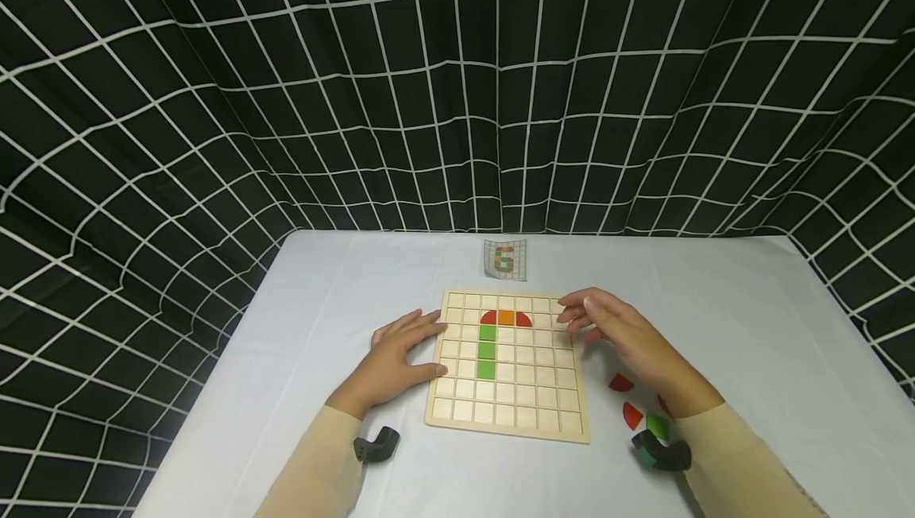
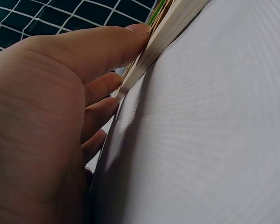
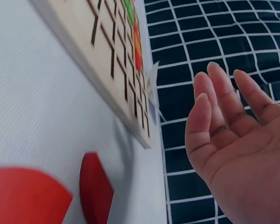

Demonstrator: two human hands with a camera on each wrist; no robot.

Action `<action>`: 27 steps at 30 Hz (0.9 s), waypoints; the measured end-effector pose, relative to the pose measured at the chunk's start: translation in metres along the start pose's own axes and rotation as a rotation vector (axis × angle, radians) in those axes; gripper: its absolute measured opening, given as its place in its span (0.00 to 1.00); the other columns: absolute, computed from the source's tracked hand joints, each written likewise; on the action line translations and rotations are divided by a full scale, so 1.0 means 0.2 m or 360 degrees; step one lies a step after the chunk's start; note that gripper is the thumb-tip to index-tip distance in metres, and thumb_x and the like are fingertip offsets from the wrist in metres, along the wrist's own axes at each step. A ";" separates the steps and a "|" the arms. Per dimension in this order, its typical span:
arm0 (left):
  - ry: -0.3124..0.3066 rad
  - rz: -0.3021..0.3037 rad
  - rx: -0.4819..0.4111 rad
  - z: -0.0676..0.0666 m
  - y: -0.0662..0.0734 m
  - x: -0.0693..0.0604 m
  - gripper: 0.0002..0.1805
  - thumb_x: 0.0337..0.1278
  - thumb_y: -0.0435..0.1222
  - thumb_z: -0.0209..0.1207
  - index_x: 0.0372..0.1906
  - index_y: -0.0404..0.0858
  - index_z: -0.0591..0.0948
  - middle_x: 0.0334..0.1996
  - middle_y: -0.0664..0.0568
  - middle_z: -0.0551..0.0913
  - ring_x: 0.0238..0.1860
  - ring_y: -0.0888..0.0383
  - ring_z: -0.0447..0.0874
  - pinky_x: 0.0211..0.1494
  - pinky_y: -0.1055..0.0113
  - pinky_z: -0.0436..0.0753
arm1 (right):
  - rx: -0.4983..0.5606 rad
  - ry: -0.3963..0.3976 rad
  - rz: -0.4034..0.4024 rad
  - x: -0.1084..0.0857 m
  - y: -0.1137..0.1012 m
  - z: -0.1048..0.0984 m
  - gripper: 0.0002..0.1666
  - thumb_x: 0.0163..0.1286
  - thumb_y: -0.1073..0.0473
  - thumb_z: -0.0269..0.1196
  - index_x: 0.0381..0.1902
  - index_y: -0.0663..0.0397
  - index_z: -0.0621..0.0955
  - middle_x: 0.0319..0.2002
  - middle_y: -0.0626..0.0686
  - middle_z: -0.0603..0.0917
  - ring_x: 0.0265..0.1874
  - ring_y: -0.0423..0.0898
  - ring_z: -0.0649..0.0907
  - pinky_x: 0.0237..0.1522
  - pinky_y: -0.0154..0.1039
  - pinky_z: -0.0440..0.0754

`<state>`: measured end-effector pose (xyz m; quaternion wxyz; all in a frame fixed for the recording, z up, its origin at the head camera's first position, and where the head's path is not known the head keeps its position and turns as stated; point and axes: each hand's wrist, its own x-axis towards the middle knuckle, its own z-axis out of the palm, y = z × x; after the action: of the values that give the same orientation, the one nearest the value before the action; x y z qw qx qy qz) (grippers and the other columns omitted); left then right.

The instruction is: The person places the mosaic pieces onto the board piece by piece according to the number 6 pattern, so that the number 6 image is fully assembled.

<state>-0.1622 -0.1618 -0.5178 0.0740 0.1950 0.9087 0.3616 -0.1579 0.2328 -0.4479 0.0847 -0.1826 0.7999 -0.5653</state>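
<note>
A wooden grid board [image 1: 536, 399] lies on the table. Set in its cells are an orange square tile [image 1: 506, 317], a red quarter-round tile [image 1: 489, 318] on one side of it, another on the other side, and a column of green square tiles [image 1: 486, 350] below the left red one. My left hand [image 1: 396, 355] rests at the board's left edge, thumb and fingertips touching the rim, as the left wrist view also shows. Above the board's right edge hovers my right hand [image 1: 618, 331], its fingers loosely bent with nothing in them; the right wrist view shows its bare palm [image 3: 252, 163].
Loose red quarter-round tiles [image 1: 632, 415] and a green tile [image 1: 658, 426] lie right of the board, partly hidden by the right wrist and its strap device. Behind the board is a small paper card [image 1: 505, 260] with a coloured grid pattern. A black gridded curtain [image 1: 472, 89] surrounds the table.
</note>
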 end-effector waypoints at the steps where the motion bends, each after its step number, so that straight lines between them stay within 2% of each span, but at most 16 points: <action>1: -0.0001 -0.0003 -0.0002 0.00 0.00 0.00 0.39 0.64 0.50 0.77 0.79 0.51 0.77 0.83 0.62 0.65 0.85 0.55 0.50 0.80 0.49 0.44 | -0.0002 0.0003 -0.0002 -0.01 0.01 -0.01 0.27 0.93 0.51 0.46 0.69 0.67 0.77 0.57 0.60 0.85 0.55 0.60 0.85 0.55 0.46 0.83; 11: 0.0006 -0.0004 -0.0008 0.00 -0.01 0.00 0.39 0.64 0.51 0.76 0.79 0.52 0.78 0.83 0.63 0.65 0.85 0.55 0.50 0.80 0.48 0.45 | -0.0046 0.0041 0.0032 -0.07 0.06 -0.06 0.24 0.92 0.54 0.48 0.68 0.65 0.78 0.56 0.60 0.86 0.55 0.61 0.85 0.54 0.46 0.85; 20: 0.0007 0.0010 -0.0003 0.01 -0.01 0.00 0.39 0.65 0.51 0.76 0.79 0.52 0.78 0.83 0.63 0.65 0.85 0.56 0.50 0.81 0.49 0.44 | -0.0033 0.0068 0.0088 -0.13 0.13 -0.11 0.24 0.92 0.53 0.49 0.67 0.67 0.78 0.57 0.61 0.86 0.54 0.58 0.87 0.53 0.42 0.84; 27: 0.0012 0.0000 -0.0006 0.01 -0.02 0.00 0.39 0.64 0.51 0.76 0.79 0.52 0.78 0.83 0.64 0.65 0.85 0.56 0.50 0.81 0.49 0.45 | -0.0117 0.0099 0.0160 -0.17 0.17 -0.15 0.26 0.92 0.50 0.49 0.67 0.67 0.79 0.57 0.60 0.87 0.53 0.57 0.86 0.54 0.39 0.83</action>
<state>-0.1630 -0.1634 -0.5218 0.0709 0.1936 0.9082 0.3642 -0.1441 0.2818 -0.4720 0.0814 -0.1275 0.8306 -0.5360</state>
